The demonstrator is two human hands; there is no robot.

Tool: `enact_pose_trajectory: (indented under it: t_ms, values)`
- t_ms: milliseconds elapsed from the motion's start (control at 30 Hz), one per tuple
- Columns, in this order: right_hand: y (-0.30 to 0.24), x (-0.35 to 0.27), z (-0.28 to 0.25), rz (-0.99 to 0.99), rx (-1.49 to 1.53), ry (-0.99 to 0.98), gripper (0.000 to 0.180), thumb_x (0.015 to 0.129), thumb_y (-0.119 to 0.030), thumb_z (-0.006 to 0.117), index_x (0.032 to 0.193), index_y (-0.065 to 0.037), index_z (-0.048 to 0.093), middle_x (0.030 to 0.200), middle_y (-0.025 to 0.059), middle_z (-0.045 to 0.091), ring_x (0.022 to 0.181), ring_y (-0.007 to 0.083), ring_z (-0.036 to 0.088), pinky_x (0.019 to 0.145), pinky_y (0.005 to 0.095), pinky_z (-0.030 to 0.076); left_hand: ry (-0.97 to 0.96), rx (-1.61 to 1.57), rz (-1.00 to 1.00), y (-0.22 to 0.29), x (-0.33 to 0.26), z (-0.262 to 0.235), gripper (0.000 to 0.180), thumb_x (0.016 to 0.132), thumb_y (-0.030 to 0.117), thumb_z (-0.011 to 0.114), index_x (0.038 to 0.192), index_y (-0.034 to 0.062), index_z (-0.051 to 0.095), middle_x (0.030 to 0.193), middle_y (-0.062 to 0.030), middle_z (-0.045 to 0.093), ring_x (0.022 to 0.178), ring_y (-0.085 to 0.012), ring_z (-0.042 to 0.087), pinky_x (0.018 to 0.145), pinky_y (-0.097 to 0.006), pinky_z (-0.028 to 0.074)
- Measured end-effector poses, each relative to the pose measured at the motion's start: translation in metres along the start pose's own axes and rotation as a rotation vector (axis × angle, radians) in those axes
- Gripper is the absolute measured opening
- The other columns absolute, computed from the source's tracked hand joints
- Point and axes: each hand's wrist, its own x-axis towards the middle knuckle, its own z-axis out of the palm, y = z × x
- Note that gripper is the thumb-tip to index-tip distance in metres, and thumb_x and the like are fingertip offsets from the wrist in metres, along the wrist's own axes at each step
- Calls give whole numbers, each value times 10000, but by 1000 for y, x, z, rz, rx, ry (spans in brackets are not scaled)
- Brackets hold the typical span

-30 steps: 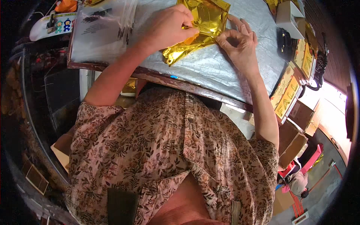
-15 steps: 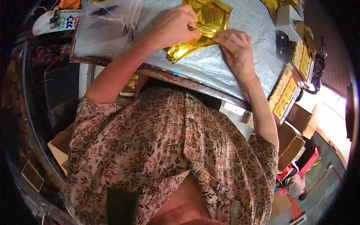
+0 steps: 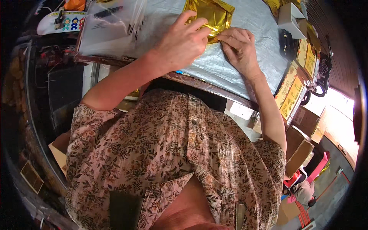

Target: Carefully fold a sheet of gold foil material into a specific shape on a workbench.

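Head view: since a moment ago both hands have drawn closer over the gold foil sheet (image 3: pixel 211 14), which now looks more compactly folded, its near edge tucked under them; the fold seems to be getting pressed down.

The left hand (image 3: pixel 183 43) lies over the foil's near-left edge, fingers (image 3: pixel 196 25) curled and pinching the foil. The right hand (image 3: pixel 240 46) meets it from the right, fingertips bent down and closed on the same edge, thumb hidden.

The foil rests on the silver-grey cover of the desk (image 3: pixel 230 73), toward its far side. A clear plastic bag (image 3: pixel 111 27) lies left; a small white box (image 3: pixel 290 17) and yellow printed packs (image 3: pixel 292 92) lie right.
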Motion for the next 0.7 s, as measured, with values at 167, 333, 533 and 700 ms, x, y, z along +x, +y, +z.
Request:
enact_pose_trajectory:
  t_ms: [167, 333, 533, 700]
  values:
    - [-6, 2, -2, 21, -9, -13, 217, 855, -61, 706, 1061, -108, 758, 1102, 17, 704, 1117, 238, 621, 1061, 431, 368, 23, -38, 20, -8, 2, 14, 114, 740, 199, 756, 791, 102, 786, 844, -21, 697, 1039, -188, 651, 1081, -445, 395]
    - [-8, 0, 4, 53, -18, 36, 191, 856, -111, 765, 1046, -104, 761, 1070, 17, 711, 1111, 237, 623, 1057, 431, 364, -22, -472, -159, -26, 17, 3, 176, 825, 185, 678, 803, 24, 748, 810, -120, 700, 880, -286, 694, 1004, -438, 465]
    - [-7, -1, 8, 82, -5, 64, 141, 854, -152, 801, 985, -101, 781, 1022, 14, 724, 1101, 240, 634, 1035, 420, 376, -298, -964, -434, -61, 13, -8, 243, 960, 233, 594, 973, 77, 779, 921, -111, 752, 827, -210, 711, 782, -370, 545]
    - [-16, 0, 3, 142, 33, 27, 143, 857, -127, 802, 997, -100, 804, 1058, 35, 743, 1133, 251, 642, 1033, 395, 392, 31, -919, -229, -89, -42, 0, 343, 886, 14, 567, 1200, 69, 694, 1174, -91, 732, 1024, -244, 711, 916, -363, 553]
